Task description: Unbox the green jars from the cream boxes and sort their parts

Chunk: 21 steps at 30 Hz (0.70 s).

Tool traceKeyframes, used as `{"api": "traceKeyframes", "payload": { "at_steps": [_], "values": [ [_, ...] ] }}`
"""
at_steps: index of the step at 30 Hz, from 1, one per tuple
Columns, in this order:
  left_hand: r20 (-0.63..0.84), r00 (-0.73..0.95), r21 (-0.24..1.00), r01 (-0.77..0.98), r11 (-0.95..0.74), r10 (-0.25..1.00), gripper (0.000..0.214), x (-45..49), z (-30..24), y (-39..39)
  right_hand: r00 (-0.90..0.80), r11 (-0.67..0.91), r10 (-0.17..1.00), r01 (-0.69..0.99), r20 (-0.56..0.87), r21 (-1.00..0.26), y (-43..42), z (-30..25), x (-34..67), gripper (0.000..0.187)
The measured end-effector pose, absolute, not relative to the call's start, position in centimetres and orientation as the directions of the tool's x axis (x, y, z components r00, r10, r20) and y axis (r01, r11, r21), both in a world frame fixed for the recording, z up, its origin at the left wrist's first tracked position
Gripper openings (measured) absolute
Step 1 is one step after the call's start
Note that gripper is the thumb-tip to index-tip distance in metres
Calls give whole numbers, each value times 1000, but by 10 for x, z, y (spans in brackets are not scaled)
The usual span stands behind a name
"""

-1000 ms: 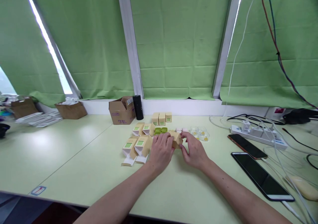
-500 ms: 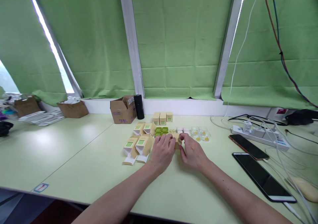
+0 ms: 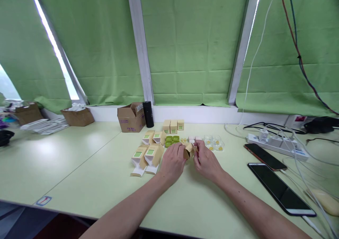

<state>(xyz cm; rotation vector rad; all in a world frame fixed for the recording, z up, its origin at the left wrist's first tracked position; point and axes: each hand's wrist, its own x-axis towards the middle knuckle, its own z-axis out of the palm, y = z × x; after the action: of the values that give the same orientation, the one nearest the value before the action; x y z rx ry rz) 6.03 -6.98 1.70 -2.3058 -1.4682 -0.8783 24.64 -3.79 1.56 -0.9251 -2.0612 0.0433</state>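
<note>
Small tan box [image 3: 188,147], on the near-right side of the green tray [image 3: 172,140], is between the left hand [image 3: 172,161], curled around its body, and right hand [image 3: 207,161], fingertips closed on its flap [image 3: 195,149].

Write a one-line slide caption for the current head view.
Left hand holds a small tan box while the right hand works at its open flap, green-labelled boxes nearby.

Hands [image 3: 172,162] on open tan box [image 3: 189,149]

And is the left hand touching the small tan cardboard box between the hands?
Touching: the head view shows the left hand holding the small tan cardboard box, covering its left end.
</note>
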Motion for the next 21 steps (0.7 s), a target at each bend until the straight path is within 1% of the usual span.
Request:
{"api": "traceKeyframes", "payload": {
  "at_steps": [3, 5, 7, 9, 11, 15, 18, 21],
  "values": [
    [607, 280, 171, 868, -466, 744, 53, 61, 15, -70, -343, 720, 654, 555, 674, -417, -36, 16, 249, 26],
    [593, 259, 227, 855, -467, 762, 56, 62, 14, -71, -322, 717, 661, 540, 678, -442, -35, 16, 251, 28],
    [580, 241, 275, 841, -465, 778, 56, 62, 13, -71, -302, 714, 654, 551, 693, -433, -34, 15, 252, 29],
    [568, 231, 307, 831, -464, 790, 57, 62, 11, -70, -284, 721, 623, 570, 729, -394, -34, 15, 253, 30],
    [557, 222, 331, 824, -459, 800, 57, 61, 9, -69, -273, 754, 552, 566, 788, -332, -33, 16, 254, 32],
    [537, 191, 370, 822, -433, 822, 57, 60, 8, -68, -293, 854, 342, 493, 893, -165, -34, 20, 256, 32],
    [511, 179, 408, 810, -421, 840, 54, 60, 9, -69, -328, 889, 244, 452, 912, -75, -37, 22, 255, 26],
    [478, 141, 467, 795, -387, 867, 52, 62, 13, -69, -414, 919, 172, 394, 894, 6, -42, 23, 253, 25]
  ]
}}
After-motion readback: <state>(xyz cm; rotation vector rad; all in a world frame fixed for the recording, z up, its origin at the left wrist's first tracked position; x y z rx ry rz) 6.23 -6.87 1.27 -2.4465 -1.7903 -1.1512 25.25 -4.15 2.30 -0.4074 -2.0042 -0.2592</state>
